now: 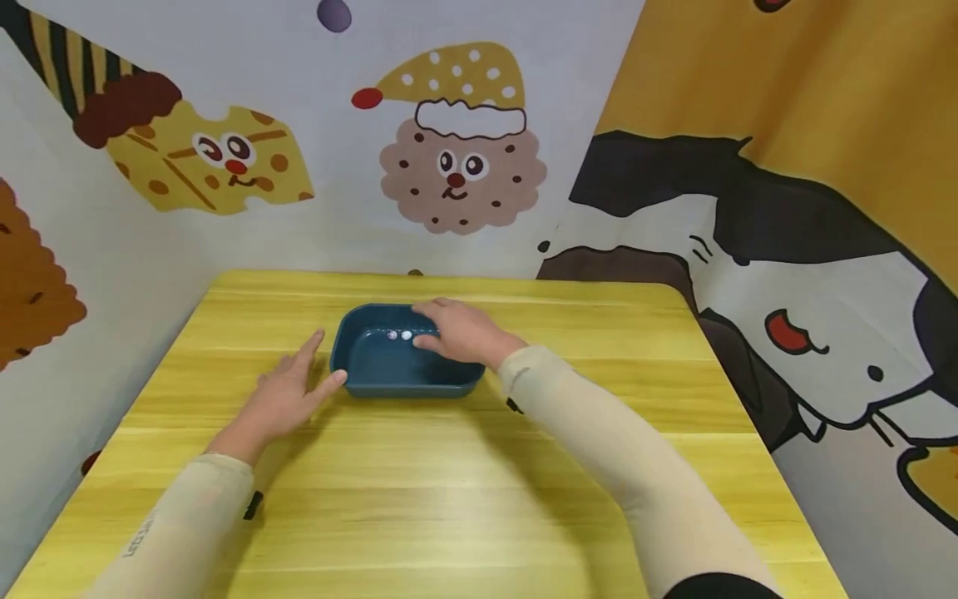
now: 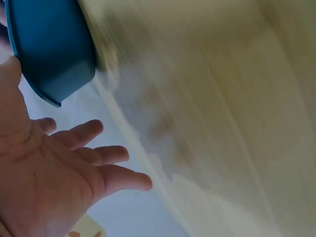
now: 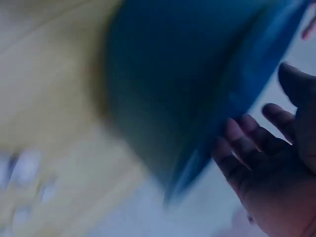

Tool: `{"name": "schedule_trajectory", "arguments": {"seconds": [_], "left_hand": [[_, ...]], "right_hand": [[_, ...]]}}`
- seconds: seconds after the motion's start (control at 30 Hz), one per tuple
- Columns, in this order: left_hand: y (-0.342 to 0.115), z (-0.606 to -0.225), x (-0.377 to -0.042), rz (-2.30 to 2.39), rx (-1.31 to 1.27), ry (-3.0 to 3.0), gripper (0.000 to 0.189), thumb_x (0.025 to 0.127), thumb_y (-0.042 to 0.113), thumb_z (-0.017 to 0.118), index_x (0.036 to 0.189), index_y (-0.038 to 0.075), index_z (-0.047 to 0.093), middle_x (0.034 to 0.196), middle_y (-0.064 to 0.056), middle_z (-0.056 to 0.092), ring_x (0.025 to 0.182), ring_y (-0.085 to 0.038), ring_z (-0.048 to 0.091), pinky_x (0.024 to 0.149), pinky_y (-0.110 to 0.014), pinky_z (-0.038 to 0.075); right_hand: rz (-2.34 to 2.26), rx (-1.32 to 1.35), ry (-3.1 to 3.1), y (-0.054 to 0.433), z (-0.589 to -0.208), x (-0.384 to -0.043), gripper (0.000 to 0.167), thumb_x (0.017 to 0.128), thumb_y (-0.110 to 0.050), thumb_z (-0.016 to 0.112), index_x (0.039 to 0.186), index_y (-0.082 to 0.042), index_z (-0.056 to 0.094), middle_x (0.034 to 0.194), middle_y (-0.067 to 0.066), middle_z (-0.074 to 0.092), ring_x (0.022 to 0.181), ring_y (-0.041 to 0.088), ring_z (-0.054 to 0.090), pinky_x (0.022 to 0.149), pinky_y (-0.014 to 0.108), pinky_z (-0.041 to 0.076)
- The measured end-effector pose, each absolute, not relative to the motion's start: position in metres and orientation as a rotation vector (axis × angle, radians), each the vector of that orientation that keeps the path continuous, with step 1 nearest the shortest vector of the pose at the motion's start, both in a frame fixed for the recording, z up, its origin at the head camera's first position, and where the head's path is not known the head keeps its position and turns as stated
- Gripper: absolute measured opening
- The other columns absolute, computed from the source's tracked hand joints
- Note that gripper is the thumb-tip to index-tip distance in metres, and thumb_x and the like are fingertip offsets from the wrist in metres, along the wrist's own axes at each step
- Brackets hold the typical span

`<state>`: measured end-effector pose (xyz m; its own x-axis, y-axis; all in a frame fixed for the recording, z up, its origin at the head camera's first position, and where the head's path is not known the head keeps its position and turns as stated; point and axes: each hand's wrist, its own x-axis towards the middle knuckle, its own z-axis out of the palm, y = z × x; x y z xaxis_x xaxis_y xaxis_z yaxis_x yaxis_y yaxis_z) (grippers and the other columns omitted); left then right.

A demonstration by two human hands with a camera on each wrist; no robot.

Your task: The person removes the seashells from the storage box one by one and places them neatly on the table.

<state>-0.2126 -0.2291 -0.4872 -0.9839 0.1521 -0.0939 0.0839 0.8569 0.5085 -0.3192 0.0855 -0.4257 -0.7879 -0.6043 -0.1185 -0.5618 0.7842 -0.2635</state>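
Note:
A dark blue rectangular dish (image 1: 407,391) with rounded corners stands on the table. Inside, near its far wall, lie two small roundish objects, one pale purple (image 1: 392,335) and one white (image 1: 407,335). My left hand (image 1: 283,398) is at the dish's left end, thumb tip at the rim and fingers spread outside it. The left wrist view shows the left palm (image 2: 44,182) holding nothing. Over the dish's right part reaches my right hand (image 1: 464,331), hiding that part of the interior. In the blurred right wrist view its loosely bent fingers (image 3: 242,143) lie against the rim.
A yellow wood-grain table (image 1: 441,491) extends around the dish. Cloth with cartoon prints (image 1: 464,179) hangs behind and beside it. Several blurred pale spots (image 3: 27,168) show at the lower left of the right wrist view.

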Motion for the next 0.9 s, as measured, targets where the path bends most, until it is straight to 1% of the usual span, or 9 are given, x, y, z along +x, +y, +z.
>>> {"name": "schedule_trajectory", "arguments": {"seconds": [0.1, 0.23, 0.37, 0.5, 0.57, 0.63, 0.77, 0.87, 0.9], "left_hand": [[-0.212, -0.491, -0.218, 0.814, 0.182, 2.86, 0.092, 0.109, 0.07, 0.036, 0.174, 0.019, -0.005, 0.171, -0.036, 0.026, 0.152, -0.067, 0.029, 0.115, -0.088, 0.022], [-0.2, -0.492, -0.22, 0.865, 0.174, 2.811, 0.091, 0.11, 0.068, 0.035, 0.174, 0.019, -0.006, 0.17, -0.038, 0.025, 0.149, -0.067, 0.033, 0.116, -0.08, 0.033], [-0.2, -0.491, -0.219, 0.855, 0.153, 2.81, 0.088, 0.11, 0.068, 0.033, 0.174, 0.022, -0.006, 0.171, -0.037, 0.024, 0.15, -0.066, 0.032, 0.116, -0.081, 0.033], [-0.203, -0.49, -0.218, 0.838, 0.155, 2.8, 0.084, 0.111, 0.068, 0.031, 0.175, 0.023, 0.0, 0.171, -0.036, 0.025, 0.152, -0.065, 0.03, 0.117, -0.081, 0.031], [-0.204, -0.49, -0.217, 0.83, 0.159, 2.792, 0.083, 0.111, 0.068, 0.03, 0.175, 0.022, 0.004, 0.17, -0.037, 0.026, 0.153, -0.064, 0.029, 0.118, -0.081, 0.03], [-0.206, -0.49, -0.217, 0.825, 0.158, 2.793, 0.083, 0.111, 0.068, 0.029, 0.175, 0.02, 0.005, 0.17, -0.037, 0.027, 0.153, -0.064, 0.029, 0.119, -0.081, 0.029], [-0.211, -0.493, -0.217, 0.821, 0.151, 2.806, 0.086, 0.111, 0.069, 0.028, 0.174, 0.016, 0.005, 0.17, -0.037, 0.026, 0.153, -0.064, 0.029, 0.119, -0.081, 0.028], [-0.217, -0.493, -0.216, 0.816, 0.139, 2.803, 0.087, 0.11, 0.07, 0.027, 0.174, 0.016, 0.002, 0.171, -0.037, 0.025, 0.153, -0.065, 0.028, 0.119, -0.081, 0.028], [-0.218, -0.492, -0.216, 0.813, 0.136, 2.801, 0.087, 0.111, 0.069, 0.027, 0.174, 0.016, 0.001, 0.171, -0.037, 0.024, 0.153, -0.065, 0.028, 0.118, -0.081, 0.028]], "right_hand": [[-0.139, -0.86, 2.759, 0.053, -0.441, -0.332, 0.063, 0.109, -0.051, 0.057, 0.165, -0.025, 0.042, 0.17, 0.0, 0.046, 0.156, 0.021, 0.046, 0.124, 0.042, 0.044], [-0.022, -0.782, 2.755, 0.039, -0.457, -0.341, 0.059, 0.109, -0.046, 0.06, 0.162, -0.02, 0.048, 0.166, 0.002, 0.051, 0.155, 0.021, 0.047, 0.123, 0.041, 0.047], [0.036, -0.845, 2.775, 0.034, -0.465, -0.343, 0.048, 0.109, -0.039, 0.062, 0.153, -0.018, 0.061, 0.157, 0.004, 0.06, 0.146, 0.022, 0.056, 0.116, 0.04, 0.053], [0.017, -0.887, 2.816, 0.031, -0.472, -0.342, 0.031, 0.11, -0.023, 0.062, 0.138, -0.017, 0.074, 0.14, 0.001, 0.072, 0.129, 0.018, 0.068, 0.107, 0.034, 0.058], [-0.012, -0.888, 2.828, 0.032, -0.474, -0.343, 0.028, 0.111, -0.016, 0.059, 0.131, -0.017, 0.078, 0.133, 0.0, 0.076, 0.122, 0.015, 0.071, 0.105, 0.032, 0.059], [-0.052, -0.895, 2.823, 0.033, -0.476, -0.343, 0.029, 0.112, -0.012, 0.054, 0.125, -0.017, 0.081, 0.124, 0.002, 0.079, 0.113, 0.014, 0.073, 0.102, 0.031, 0.06], [-0.117, -0.941, 2.769, 0.039, -0.473, -0.343, 0.035, 0.115, -0.011, 0.046, 0.125, -0.016, 0.079, 0.124, 0.003, 0.078, 0.11, 0.016, 0.072, 0.1, 0.033, 0.059], [-0.167, -0.99, 2.728, 0.044, -0.466, -0.341, 0.033, 0.114, -0.012, 0.048, 0.129, -0.015, 0.077, 0.131, 0.002, 0.076, 0.119, 0.017, 0.072, 0.103, 0.033, 0.059], [-0.199, -0.998, 2.716, 0.046, -0.463, -0.339, 0.032, 0.113, -0.012, 0.049, 0.129, -0.014, 0.077, 0.131, 0.003, 0.076, 0.118, 0.017, 0.072, 0.103, 0.034, 0.059]]}}
